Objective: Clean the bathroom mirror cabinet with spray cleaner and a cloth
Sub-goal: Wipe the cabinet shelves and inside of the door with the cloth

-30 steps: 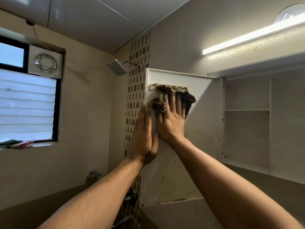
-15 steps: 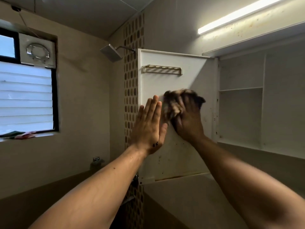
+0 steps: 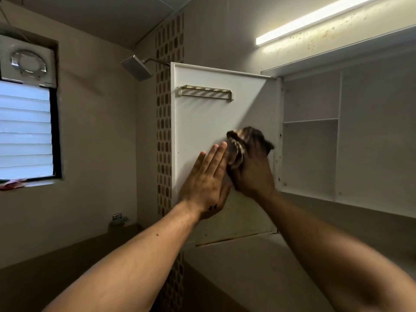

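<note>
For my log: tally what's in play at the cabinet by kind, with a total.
Hands: 2, left hand and right hand
Cloth: 1
Open cabinet door: 1
Door rack: 1
Total: 5

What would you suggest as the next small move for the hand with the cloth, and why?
Probably slide the cloth down the open door: the right hand presses it at mid-height, the left hand braces the door flat, and the lower part looks stained.
</note>
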